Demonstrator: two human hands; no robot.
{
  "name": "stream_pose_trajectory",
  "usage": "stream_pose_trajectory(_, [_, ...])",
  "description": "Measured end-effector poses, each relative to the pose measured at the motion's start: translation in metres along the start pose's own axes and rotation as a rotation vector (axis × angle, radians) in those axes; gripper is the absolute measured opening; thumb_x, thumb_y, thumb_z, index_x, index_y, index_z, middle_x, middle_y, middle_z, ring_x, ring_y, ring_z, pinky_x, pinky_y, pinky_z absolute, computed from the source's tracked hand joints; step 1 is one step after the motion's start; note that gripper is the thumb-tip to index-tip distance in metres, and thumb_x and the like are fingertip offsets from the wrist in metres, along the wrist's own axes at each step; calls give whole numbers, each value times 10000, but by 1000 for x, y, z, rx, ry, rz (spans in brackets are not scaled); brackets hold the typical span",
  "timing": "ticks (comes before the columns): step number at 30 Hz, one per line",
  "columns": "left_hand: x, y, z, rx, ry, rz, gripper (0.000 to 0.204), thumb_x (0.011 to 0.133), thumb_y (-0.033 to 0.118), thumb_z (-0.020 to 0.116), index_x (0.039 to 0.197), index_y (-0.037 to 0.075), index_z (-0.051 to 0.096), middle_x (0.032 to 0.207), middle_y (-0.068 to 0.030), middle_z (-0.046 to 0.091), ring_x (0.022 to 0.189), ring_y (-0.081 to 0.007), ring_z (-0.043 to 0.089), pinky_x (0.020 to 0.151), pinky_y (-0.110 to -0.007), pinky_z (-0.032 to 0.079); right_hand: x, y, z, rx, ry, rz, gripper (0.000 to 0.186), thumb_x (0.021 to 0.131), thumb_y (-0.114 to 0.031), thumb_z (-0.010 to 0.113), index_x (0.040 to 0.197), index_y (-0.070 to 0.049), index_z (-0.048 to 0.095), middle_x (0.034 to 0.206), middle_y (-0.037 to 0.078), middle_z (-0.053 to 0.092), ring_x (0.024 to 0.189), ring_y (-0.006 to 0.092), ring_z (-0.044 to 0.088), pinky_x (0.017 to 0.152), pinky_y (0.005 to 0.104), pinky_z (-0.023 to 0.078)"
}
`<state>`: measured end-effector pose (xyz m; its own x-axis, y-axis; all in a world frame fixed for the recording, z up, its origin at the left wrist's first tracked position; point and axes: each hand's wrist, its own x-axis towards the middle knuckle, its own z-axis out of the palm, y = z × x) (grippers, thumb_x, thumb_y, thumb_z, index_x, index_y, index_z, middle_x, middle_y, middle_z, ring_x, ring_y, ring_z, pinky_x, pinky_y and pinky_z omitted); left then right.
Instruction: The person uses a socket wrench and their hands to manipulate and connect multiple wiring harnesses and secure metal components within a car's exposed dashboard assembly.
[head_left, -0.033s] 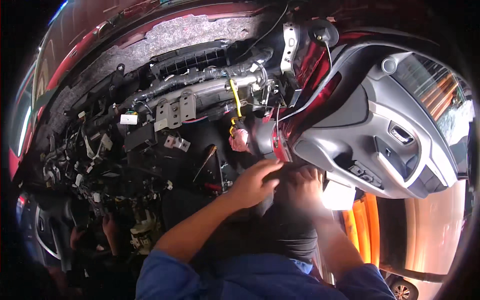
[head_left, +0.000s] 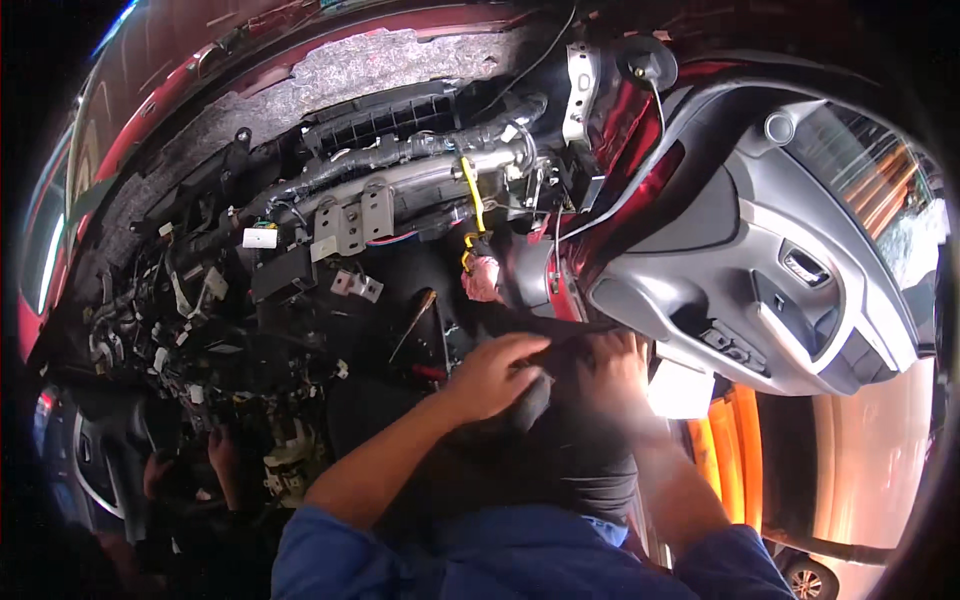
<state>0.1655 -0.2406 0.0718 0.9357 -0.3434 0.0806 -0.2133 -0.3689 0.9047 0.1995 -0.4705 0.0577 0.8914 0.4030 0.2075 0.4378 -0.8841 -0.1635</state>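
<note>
My left hand [head_left: 493, 377] hovers over my dark-clothed lap, thumb held apart from the fingers, holding nothing that I can see. Close beside its thumb is a rounded grey shape [head_left: 536, 402], too dim to name. To its right, my right hand [head_left: 615, 367] rests against dark material by the door sill. Its fingers are bent, and glare and shadow hide what may be in them. Ahead of my hands is a bundle wrapped in pink material [head_left: 482, 280], from which a yellow cable [head_left: 474, 195] runs up to a metal crossbeam [head_left: 410, 180].
The car's dashboard is stripped, with tangled wiring [head_left: 185, 330] and metal brackets [head_left: 355, 222] exposed. An open grey door [head_left: 690, 275] stands at right, a white box-like thing [head_left: 682, 388] below it. Another person's hand [head_left: 222, 455] shows in the dark lower left.
My left hand has shifted slightly left and down, away from my right hand, uncovering more of the grey shape. My right hand stays nearly in place.
</note>
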Motion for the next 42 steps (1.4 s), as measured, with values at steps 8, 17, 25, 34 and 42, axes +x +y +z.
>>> stream_pose_trajectory(8, [-133,-90,-11,135,128,-424,365,885,147,619,1238,58,583,1144,-123,659,1038,-266,639,922,-369,488,122,23,33,1075,55,462,363,876,-221,616,1145,23,596,863,137,668,743,215,658,659,332,521])
stream_pose_trajectory(17, [-130,-96,-7,244,85,-520,353,868,210,615,1188,59,609,1058,-174,657,952,-311,646,837,-375,499,206,-1,74,1371,550,864,294,825,-102,642,1093,6,593,814,127,658,637,182,622,578,319,502])
stream_pose_trajectory(25, [-136,-91,-10,199,116,-529,360,863,223,618,1176,46,614,1079,-182,660,970,-318,647,859,-392,497,196,-16,46,741,730,653,177,778,-41,564,946,-16,614,873,216,682,825,370,676,768,404,518])
stream_pose_trajectory(34, [-133,-91,-12,224,112,-478,365,857,219,629,1174,37,615,1072,-182,666,965,-315,653,852,-384,503,190,-24,8,645,732,619,254,735,-3,521,974,-25,604,898,225,671,865,395,659,796,414,495])
stream_pose_trajectory(42, [-137,-100,-9,194,140,-456,365,854,218,635,1173,40,615,1073,-173,669,974,-299,657,859,-376,504,189,-30,35,879,758,610,467,743,-50,567,1196,13,475,1021,215,650,939,307,645,855,358,489])
